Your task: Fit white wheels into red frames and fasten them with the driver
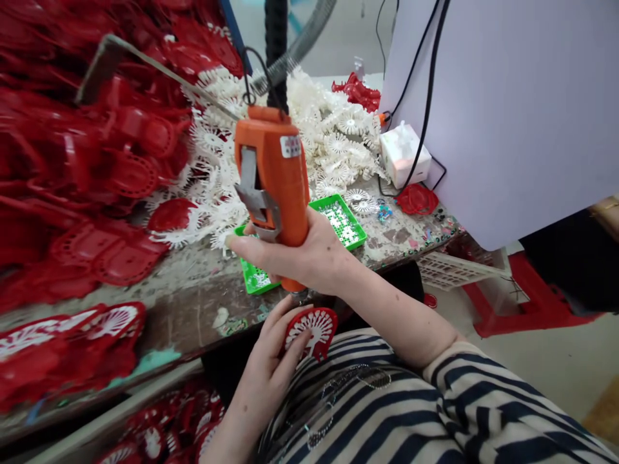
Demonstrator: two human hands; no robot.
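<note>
My right hand (314,254) is wrapped round an orange handheld tool (285,174), which hangs upright from a black spiral hose. Below the tool's tip, my left hand (275,357) grips a red plastic piece (331,325) with a white fan-shaped inlay, thumb on top. The tip is close to the piece's upper edge; whether they touch cannot be made out. Behind the tool, a green tray (360,235) holds many small silvery bits, partly hidden by my right hand and the tool.
Red plastic parts (130,174) are heaped at the left, white fan-shaped pieces (338,138) at the back. Finished-looking red and white pieces (116,328) lie front left. A white box (405,154), cables and a pale panel (503,109) stand right. Another person's dark sleeve (565,258) shows at far right.
</note>
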